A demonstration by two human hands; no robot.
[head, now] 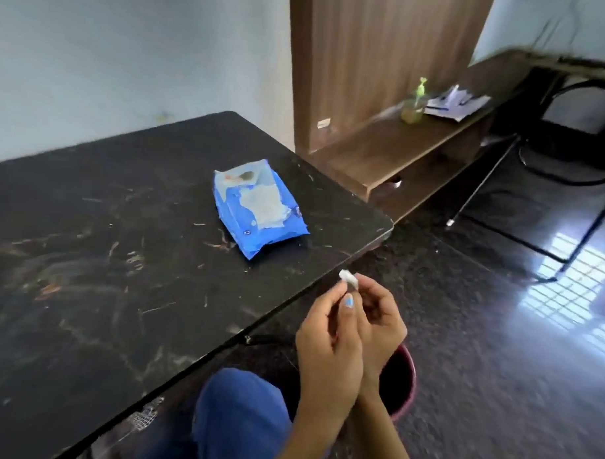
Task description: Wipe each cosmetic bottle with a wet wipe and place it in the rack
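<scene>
Both hands are raised together off the right edge of the black table (121,257), above a dark red bucket (403,387) on the floor. The left hand (328,347) and the right hand (380,321) have their fingers curled and together pinch a small crumpled white wipe (348,278), which sticks up above the fingertips. A blue pack of wet wipes (259,207) lies flat on the table, near its right edge and well apart from the hands. A blue-clad knee (240,412) shows below the hands. A wooden shelf (383,146) beyond the table bears papers (456,102)
</scene>
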